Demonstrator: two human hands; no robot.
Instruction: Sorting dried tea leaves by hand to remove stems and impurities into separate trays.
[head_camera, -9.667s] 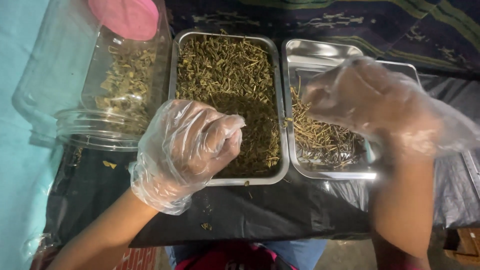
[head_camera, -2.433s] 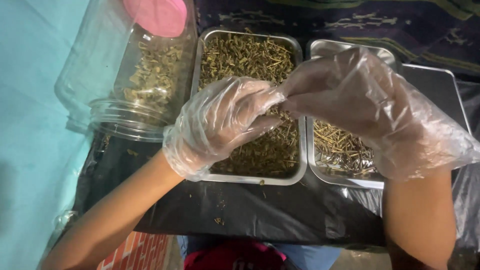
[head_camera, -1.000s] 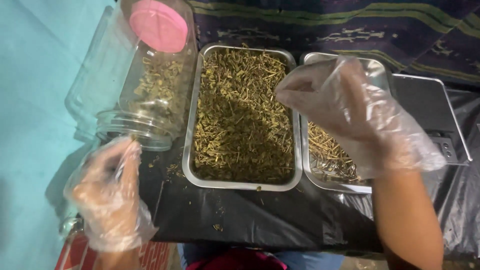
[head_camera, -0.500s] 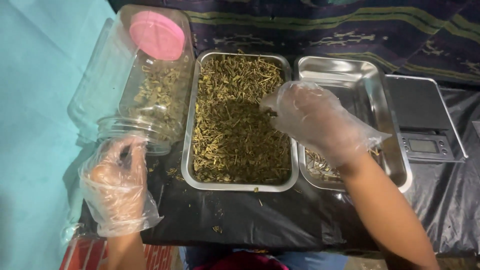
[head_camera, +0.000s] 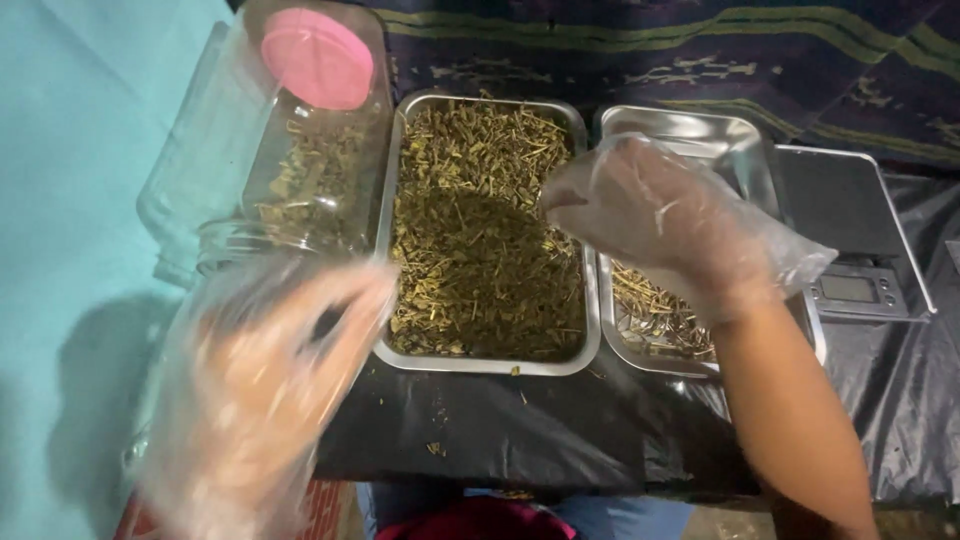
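Dim scene, motion-blurred left hand (head_camera: 265, 390)

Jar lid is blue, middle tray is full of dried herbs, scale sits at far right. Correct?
Not quite. In the head view the jar has a pink lid, not blue. The rest holds: the middle tray is full of dried herbs, and the scale sits at far right.

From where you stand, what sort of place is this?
Probably a small home or workshop table for sorting and weighing dried herbs: two steel trays, one full of dried plant bits, a digital scale, a clear plastic jar lying on its side, and black sheeting over the table.
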